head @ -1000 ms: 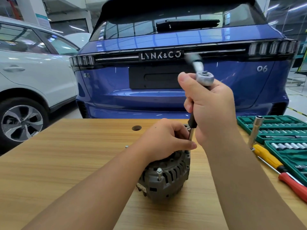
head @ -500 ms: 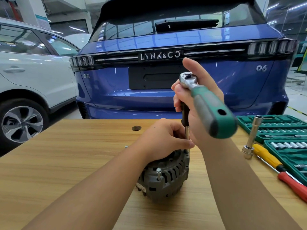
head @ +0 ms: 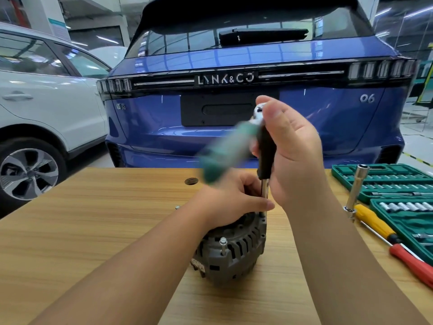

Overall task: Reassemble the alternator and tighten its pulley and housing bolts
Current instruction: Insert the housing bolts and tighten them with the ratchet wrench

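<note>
Two hands: both at work on one alternator (head: 232,252), near the middle of the wooden table (head: 70,231).
Alternator: grey ribbed housing, standing on the table at centre.
Left hand (head: 230,202): curled over the top of the housing, gripping it steady.
Right hand (head: 293,156): at 12 o'clock above the alternator, fingers wrapped round the black extension (head: 266,153) just under the ratchet head.
Ratchet (head: 225,148): green handle blurred, pointing toward 9 o'clock; chrome head at the thumb.
Extension tip: drops to the housing rim at 1 o'clock of the alternator; the socket itself is hidden by the left thumb.
Housing bolt (head: 223,242): at 7 o'clock on the housing, standing proud, not yet run down.
Socket set case (head: 398,198): green, at 3 o'clock on the table.
Screwdrivers: yellow screwdriver (head: 375,221) and red screwdriver (head: 414,263), beside the case.
Step in hand: judged to be tightening a housing bolt.
Next move: likely seat this bolt, then shift the socket to the proud bolt, keeping the extension upright.
</note>
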`<action>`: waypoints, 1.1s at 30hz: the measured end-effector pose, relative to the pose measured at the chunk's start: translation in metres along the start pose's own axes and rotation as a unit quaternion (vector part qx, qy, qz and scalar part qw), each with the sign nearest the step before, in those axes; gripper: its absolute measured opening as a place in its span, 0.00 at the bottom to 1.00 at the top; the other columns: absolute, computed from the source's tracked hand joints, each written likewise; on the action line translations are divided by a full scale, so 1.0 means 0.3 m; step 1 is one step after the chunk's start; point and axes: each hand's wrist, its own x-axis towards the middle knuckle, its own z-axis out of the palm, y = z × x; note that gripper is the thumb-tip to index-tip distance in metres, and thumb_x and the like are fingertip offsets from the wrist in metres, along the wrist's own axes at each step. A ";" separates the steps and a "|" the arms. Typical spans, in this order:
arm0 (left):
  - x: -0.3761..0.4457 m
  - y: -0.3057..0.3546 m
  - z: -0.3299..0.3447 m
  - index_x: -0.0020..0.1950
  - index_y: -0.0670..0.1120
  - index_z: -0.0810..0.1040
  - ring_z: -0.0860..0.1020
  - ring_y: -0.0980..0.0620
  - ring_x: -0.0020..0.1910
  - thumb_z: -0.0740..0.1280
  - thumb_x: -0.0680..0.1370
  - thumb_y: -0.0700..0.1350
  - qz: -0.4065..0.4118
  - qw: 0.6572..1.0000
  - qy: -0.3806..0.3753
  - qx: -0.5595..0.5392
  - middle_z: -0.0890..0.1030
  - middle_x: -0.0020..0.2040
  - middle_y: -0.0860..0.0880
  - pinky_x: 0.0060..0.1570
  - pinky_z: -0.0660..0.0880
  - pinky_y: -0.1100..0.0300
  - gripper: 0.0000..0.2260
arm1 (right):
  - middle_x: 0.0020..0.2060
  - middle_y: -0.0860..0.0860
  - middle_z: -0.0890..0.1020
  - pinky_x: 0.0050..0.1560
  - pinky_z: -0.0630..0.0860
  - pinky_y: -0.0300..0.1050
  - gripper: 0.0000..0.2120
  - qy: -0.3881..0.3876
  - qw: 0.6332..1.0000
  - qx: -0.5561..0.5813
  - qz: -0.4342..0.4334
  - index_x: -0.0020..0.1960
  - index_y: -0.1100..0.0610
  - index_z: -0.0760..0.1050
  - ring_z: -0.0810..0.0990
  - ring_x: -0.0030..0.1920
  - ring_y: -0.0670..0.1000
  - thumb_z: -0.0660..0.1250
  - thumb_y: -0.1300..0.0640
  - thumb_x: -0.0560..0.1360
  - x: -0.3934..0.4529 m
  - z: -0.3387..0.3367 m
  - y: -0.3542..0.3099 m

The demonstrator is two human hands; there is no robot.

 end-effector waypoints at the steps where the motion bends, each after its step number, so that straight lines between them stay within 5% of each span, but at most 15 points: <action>1: 0.000 0.004 -0.001 0.44 0.56 0.83 0.82 0.60 0.41 0.77 0.75 0.52 0.001 1.000 -0.003 0.021 0.85 0.42 0.57 0.42 0.77 0.59 0.04 | 0.32 0.48 0.74 0.32 0.69 0.38 0.12 0.036 0.998 -0.035 -0.025 0.53 0.58 0.78 0.68 0.31 0.48 0.72 0.51 0.74 -0.006 0.002 0.001; 5: 0.000 0.003 -0.003 0.42 0.58 0.82 0.81 0.62 0.40 0.76 0.75 0.56 -0.005 0.999 -0.003 0.043 0.84 0.41 0.59 0.40 0.74 0.63 0.06 | 0.30 0.50 0.67 0.28 0.64 0.39 0.10 0.110 0.992 -0.058 -0.011 0.45 0.59 0.77 0.61 0.30 0.51 0.75 0.54 0.72 0.004 -0.008 0.001; 8: 0.001 0.000 -0.004 0.46 0.57 0.83 0.82 0.60 0.42 0.76 0.75 0.56 -0.007 0.999 -0.004 0.040 0.85 0.42 0.58 0.44 0.79 0.59 0.05 | 0.32 0.47 0.73 0.34 0.71 0.38 0.11 0.032 0.999 -0.030 0.006 0.54 0.56 0.79 0.70 0.31 0.47 0.73 0.56 0.73 0.007 -0.020 0.003; 12: -0.003 0.001 -0.007 0.47 0.55 0.84 0.84 0.56 0.44 0.76 0.75 0.52 0.001 1.000 0.001 0.022 0.86 0.43 0.56 0.51 0.82 0.48 0.05 | 0.40 0.48 0.75 0.41 0.75 0.42 0.16 -0.019 0.989 -0.079 -0.121 0.61 0.48 0.75 0.73 0.38 0.49 0.68 0.64 0.77 0.001 0.011 0.047; 14: -0.006 -0.003 -0.006 0.46 0.56 0.84 0.83 0.58 0.43 0.77 0.74 0.52 0.008 1.000 0.011 0.016 0.85 0.42 0.58 0.49 0.81 0.51 0.04 | 0.45 0.51 0.75 0.46 0.76 0.41 0.19 -0.029 0.984 -0.094 -0.148 0.62 0.44 0.75 0.75 0.41 0.47 0.67 0.65 0.78 0.000 0.019 0.064; 17: -0.010 -0.006 -0.003 0.47 0.62 0.81 0.81 0.64 0.44 0.77 0.74 0.53 -0.003 1.000 0.013 0.010 0.83 0.44 0.64 0.48 0.80 0.59 0.07 | 0.42 0.51 0.75 0.40 0.76 0.35 0.23 -0.058 0.985 -0.066 -0.150 0.64 0.47 0.76 0.76 0.37 0.43 0.66 0.70 0.79 0.005 0.005 0.067; 20: -0.004 -0.004 -0.002 0.48 0.58 0.83 0.82 0.60 0.43 0.77 0.74 0.55 -0.009 1.000 0.009 0.026 0.85 0.43 0.59 0.51 0.81 0.51 0.06 | 0.41 0.58 0.74 0.36 0.74 0.37 0.22 -0.074 0.993 -0.013 -0.096 0.65 0.49 0.75 0.75 0.34 0.46 0.60 0.72 0.80 0.017 -0.011 0.056; 25: -0.008 0.006 -0.008 0.51 0.54 0.83 0.83 0.55 0.47 0.77 0.73 0.53 -0.008 1.000 0.012 0.021 0.85 0.46 0.54 0.54 0.82 0.45 0.09 | 0.39 0.55 0.82 0.32 0.74 0.39 0.18 -0.075 0.993 0.085 0.041 0.60 0.51 0.78 0.79 0.33 0.51 0.51 0.62 0.83 0.023 -0.013 0.018; 29: -0.019 0.010 -0.014 0.49 0.54 0.80 0.83 0.52 0.50 0.73 0.69 0.56 0.010 1.000 0.009 0.010 0.84 0.46 0.52 0.56 0.81 0.43 0.12 | 0.43 0.56 0.79 0.34 0.76 0.39 0.16 -0.084 0.994 0.052 0.038 0.61 0.50 0.75 0.81 0.35 0.48 0.58 0.51 0.75 0.018 0.010 0.014; 33: -0.008 -0.001 -0.005 0.48 0.52 0.82 0.83 0.51 0.47 0.76 0.68 0.58 -0.013 1.000 0.004 -0.018 0.85 0.45 0.51 0.52 0.80 0.47 0.14 | 0.43 0.52 0.80 0.36 0.74 0.40 0.18 -0.033 0.998 0.046 0.030 0.61 0.54 0.74 0.77 0.36 0.49 0.67 0.50 0.72 0.008 0.007 0.014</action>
